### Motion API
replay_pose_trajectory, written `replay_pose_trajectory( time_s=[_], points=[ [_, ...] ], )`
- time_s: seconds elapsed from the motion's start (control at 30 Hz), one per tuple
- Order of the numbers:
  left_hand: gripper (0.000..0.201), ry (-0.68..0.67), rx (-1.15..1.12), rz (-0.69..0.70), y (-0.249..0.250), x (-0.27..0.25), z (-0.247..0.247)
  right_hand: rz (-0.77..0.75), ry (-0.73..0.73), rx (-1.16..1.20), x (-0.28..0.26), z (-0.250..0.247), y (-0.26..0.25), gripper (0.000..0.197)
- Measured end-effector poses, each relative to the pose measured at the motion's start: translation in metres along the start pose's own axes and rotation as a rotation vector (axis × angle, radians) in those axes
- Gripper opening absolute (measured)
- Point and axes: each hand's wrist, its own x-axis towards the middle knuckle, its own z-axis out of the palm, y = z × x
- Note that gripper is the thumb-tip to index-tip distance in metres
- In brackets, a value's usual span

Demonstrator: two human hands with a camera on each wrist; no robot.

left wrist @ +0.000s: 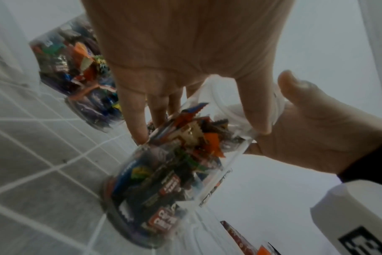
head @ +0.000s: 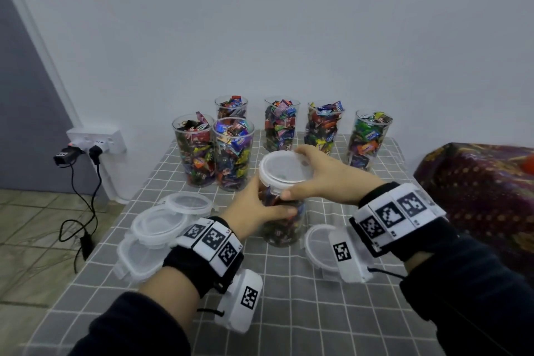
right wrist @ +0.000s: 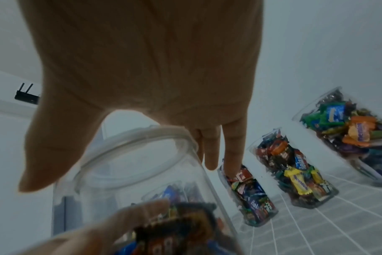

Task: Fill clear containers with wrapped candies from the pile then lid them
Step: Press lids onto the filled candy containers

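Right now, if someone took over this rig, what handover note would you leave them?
Left hand grips the filled container in front.
Right hand holds a lid on its mouth; whether it is clipped shut I cannot tell.
Six filled containers stand behind, all unlidded.
Spare lids lie at left, one at right.
Left: seat this lid, then lid the other six.

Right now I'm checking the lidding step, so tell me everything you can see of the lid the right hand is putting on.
The lid is round, of translucent white plastic, with a raised rim and a clip tab hanging at its near edge. It sits level on top of the upright clear container of wrapped candies, near the middle of the checked tablecloth. The right hand grips its rim from the right, thumb at the near edge. The left hand holds the container just below it. Whether it is clipped down cannot be seen.
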Motion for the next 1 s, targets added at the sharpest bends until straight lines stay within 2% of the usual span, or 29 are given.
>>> replay_pose_trajectory(
  time_s=[0.1, 0.2, 0.33, 0.47, 0.53, 0.6, 0.63, 0.7, 0.77, 0.83, 0.93, 1.0],
  points=[
    [0.105, 0.041, -0.019, 0.029, -0.004, 0.001, 0.003, -0.028, 0.079, 0.080, 0.004, 0.010, 0.007, 0.089],
    [0.102, 0.026, -0.032, 0.044, -0.006, 0.001, 0.003, -0.067, 0.179, 0.153, 0.008, 0.021, 0.013, 0.094],
    [0.099, 0.028, -0.055, 0.064, -0.008, 0.002, 0.003, -0.094, 0.275, 0.160, 0.013, 0.030, 0.020, 0.100],
    [0.095, 0.001, 0.026, 0.043, -0.006, 0.006, -0.001, -0.090, 0.317, 0.169, 0.014, 0.032, 0.022, 0.096],
    [0.103, 0.026, 0.109, 0.040, -0.005, 0.011, -0.008, -0.073, 0.356, 0.178, 0.015, 0.031, 0.026, 0.093],
    [0.130, 0.098, 0.239, -0.013, -0.006, 0.019, -0.019, -0.059, 0.411, 0.175, 0.015, 0.025, 0.030, 0.089],
    [0.136, 0.159, 0.289, -0.055, -0.007, 0.022, -0.026, -0.049, 0.442, 0.177, 0.015, 0.020, 0.033, 0.088],
    [0.132, 0.315, 0.332, -0.100, -0.009, 0.030, -0.038, -0.022, 0.504, 0.173, 0.013, 0.008, 0.039, 0.088],
    [0.117, 0.479, 0.322, -0.128, -0.011, 0.039, -0.046, 0.014, 0.559, 0.170, 0.013, -0.006, 0.048, 0.086],
    [0.110, 0.594, 0.280, -0.165, -0.013, 0.049, -0.053, 0.063, 0.602, 0.192, 0.014, -0.020, 0.059, 0.085],
    [0.119, 0.644, 0.160, -0.222, -0.017, 0.064, -0.060, 0.122, 0.666, 0.191, 0.011, -0.039, 0.077, 0.071],
    [0.116, 0.653, 0.119, -0.259, -0.019, 0.073, -0.058, 0.164, 0.711, 0.147, 0.006, -0.052, 0.088, 0.075]
  ],
)
